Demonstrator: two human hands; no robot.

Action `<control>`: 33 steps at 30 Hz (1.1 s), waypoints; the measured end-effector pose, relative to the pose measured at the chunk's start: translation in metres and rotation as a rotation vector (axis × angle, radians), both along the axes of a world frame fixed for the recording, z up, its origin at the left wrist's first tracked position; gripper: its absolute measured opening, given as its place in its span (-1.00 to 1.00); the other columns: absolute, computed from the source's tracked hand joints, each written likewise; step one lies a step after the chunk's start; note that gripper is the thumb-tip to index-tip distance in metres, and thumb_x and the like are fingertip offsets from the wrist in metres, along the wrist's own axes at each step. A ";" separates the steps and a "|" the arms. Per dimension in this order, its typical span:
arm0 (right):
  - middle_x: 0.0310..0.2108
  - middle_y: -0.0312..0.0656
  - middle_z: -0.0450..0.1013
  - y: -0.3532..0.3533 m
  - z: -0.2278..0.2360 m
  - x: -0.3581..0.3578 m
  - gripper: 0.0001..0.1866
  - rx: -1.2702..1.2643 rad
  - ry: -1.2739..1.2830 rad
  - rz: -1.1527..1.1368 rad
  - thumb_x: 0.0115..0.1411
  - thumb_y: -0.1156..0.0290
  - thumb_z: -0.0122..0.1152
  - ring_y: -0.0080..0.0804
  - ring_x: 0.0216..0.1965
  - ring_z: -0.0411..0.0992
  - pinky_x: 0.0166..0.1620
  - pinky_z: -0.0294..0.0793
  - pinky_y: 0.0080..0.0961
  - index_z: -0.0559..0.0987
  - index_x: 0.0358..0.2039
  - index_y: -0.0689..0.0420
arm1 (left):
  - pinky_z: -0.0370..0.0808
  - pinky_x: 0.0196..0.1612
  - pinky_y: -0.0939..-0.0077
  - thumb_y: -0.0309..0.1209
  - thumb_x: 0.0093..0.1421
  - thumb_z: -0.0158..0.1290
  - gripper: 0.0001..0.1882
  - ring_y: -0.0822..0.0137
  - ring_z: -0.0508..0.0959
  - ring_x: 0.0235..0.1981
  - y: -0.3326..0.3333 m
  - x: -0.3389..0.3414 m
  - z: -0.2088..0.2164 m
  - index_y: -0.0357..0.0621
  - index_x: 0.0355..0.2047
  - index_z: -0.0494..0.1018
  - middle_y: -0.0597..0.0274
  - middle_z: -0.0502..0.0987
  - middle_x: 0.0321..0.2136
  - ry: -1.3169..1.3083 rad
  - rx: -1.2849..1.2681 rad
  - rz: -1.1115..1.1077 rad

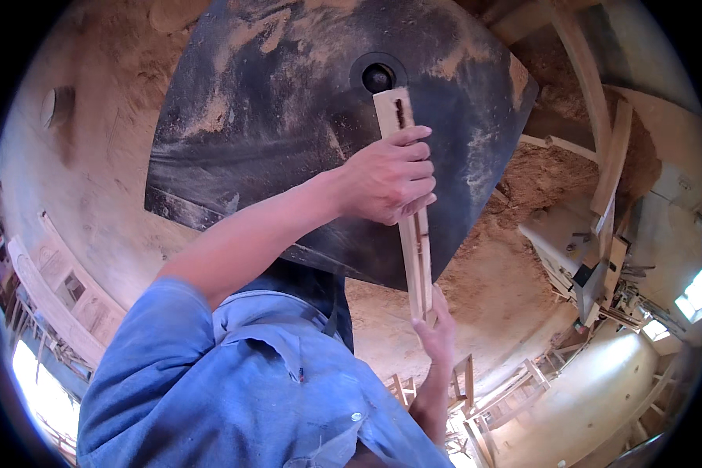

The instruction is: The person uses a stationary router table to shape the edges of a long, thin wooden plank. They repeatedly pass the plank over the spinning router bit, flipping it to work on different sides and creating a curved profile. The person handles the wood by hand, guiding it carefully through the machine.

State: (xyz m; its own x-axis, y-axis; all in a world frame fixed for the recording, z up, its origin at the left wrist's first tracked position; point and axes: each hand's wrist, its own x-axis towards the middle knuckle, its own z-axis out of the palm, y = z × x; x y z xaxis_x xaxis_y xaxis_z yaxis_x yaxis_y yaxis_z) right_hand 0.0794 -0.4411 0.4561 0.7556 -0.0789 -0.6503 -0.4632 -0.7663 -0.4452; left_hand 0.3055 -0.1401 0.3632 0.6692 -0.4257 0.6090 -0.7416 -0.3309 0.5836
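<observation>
I see the right hand [437, 334] grasping the near end of the wooden strip [416, 249], the left hand [394, 175] wrapped around it farther up. Over the black table [277, 160], its tip is just beside the round spindle [378, 76]; I'd guide evenly, knuckles clear.

The counter [273, 132] looks like dark metal, smooth with a dull sheen under powdery smears of brown dust [210, 117]. The round piece [377, 78] set in it looks glossier. I see pale, unvarnished wood in the bar [416, 261], matt, darkly roughened near one end. The shirt [242, 398] is matt, creased cloth.
</observation>
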 end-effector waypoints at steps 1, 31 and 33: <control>0.39 0.10 0.42 0.016 0.007 0.010 -0.18 -0.065 0.050 -0.047 0.06 0.52 0.48 -0.05 0.42 0.40 0.41 0.40 -0.19 0.50 0.40 0.15 | 0.37 0.41 0.00 -0.36 0.21 0.30 -0.82 0.19 0.55 -0.23 -0.007 0.006 -0.006 -0.06 -0.45 0.51 0.30 0.47 -0.43 0.004 0.019 -0.010; -0.27 0.08 0.65 0.044 -0.044 -0.017 -0.55 -0.299 -0.288 -0.070 0.08 0.62 0.47 -0.11 -0.23 0.67 -0.10 0.59 -0.20 0.61 0.01 0.28 | 0.39 0.25 0.20 -0.34 0.16 0.30 -0.71 0.26 0.48 -0.32 -0.013 0.017 -0.022 0.00 -0.62 0.43 0.34 0.40 -0.54 -0.041 -0.122 0.103; -0.26 0.07 0.66 0.046 -0.039 -0.013 -0.53 -0.296 -0.290 -0.055 0.08 0.62 0.47 -0.13 -0.22 0.67 -0.10 0.59 -0.22 0.61 0.04 0.27 | 0.39 0.25 0.20 -0.34 0.15 0.30 -0.71 0.26 0.48 -0.32 -0.011 0.016 -0.018 0.00 -0.62 0.43 0.34 0.40 -0.54 -0.037 -0.113 0.115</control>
